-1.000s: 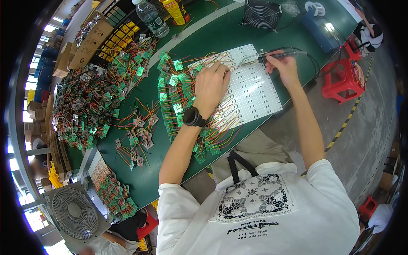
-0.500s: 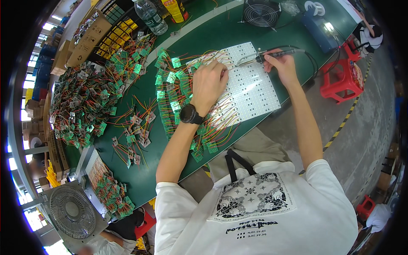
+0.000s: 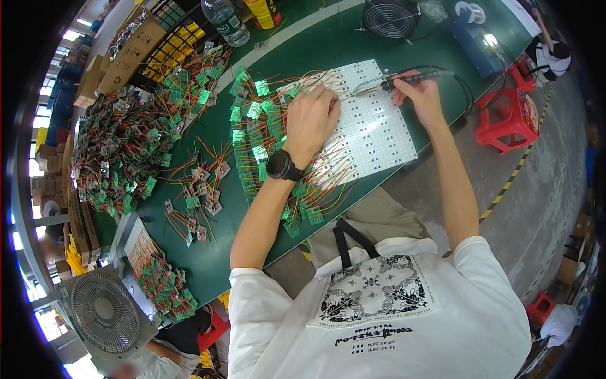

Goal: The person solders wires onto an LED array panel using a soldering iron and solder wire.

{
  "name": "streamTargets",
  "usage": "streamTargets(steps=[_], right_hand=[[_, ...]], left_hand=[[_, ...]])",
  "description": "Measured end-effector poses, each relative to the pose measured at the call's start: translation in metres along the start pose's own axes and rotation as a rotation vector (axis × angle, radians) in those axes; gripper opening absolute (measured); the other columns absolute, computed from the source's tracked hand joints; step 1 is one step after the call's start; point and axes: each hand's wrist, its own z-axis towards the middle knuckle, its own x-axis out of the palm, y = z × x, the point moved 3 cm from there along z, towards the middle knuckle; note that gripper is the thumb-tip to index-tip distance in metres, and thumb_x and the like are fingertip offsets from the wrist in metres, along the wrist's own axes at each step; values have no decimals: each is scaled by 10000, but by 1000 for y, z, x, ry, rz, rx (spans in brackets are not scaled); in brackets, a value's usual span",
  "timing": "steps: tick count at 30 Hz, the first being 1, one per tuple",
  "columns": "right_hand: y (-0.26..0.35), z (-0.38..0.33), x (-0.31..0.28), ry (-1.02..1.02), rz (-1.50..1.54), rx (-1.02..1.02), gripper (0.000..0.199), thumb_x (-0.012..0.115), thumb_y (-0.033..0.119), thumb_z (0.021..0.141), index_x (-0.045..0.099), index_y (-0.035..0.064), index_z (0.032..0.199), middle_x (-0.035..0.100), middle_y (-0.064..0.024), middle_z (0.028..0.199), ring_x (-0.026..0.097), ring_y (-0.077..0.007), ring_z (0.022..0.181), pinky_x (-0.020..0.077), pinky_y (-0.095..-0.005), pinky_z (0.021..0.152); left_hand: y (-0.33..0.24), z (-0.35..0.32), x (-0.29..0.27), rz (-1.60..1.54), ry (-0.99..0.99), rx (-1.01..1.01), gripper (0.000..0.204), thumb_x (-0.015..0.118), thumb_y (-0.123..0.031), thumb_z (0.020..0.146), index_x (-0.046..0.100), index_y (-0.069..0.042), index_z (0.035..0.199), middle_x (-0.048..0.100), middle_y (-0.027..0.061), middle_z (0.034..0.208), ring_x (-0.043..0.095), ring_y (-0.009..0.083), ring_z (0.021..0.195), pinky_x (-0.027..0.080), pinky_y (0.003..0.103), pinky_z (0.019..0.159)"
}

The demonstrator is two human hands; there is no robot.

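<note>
— Hardly anything has moved since the earlier frame; only our head view has drifted slightly. Where is the soldering iron (image 3: pixel 427 76)?

— Inside our right grip (image 3: pixel 421 101), closed around its handle; the thin metal end points left, above the white perforated sheet (image 3: pixel 385 136).

— And our left grip (image 3: pixel 310 123)?

— Curled over the wires (image 3: pixel 334 167) on the sheet's left part; we cannot tell whether it pinches any. Circuit boards (image 3: pixel 255 136) lie left of it on the green surface (image 3: pixel 322 47).
</note>
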Motion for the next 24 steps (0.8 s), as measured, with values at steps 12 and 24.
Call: streamTargets(steps=[12,24], right_hand=[[0,0,-1,-45,44,16,187,671,65,867,625,-68,989,648,-122,744,633,-174,591,484,-253,530],[3,6,7,-81,60,22,199,682,91,857,612,-57,971,642,-111,729,605,-156,560,446,-243,509]], left_hand=[[0,-1,-1,-8,5,-7,94,660,-106,805,651,-13,815,631,113,746,613,293,676,475,385,617],[5,-2,-3,15,-32,9,102,662,-124,790,648,-27,818,612,111,738,603,304,697,476,399,642]])
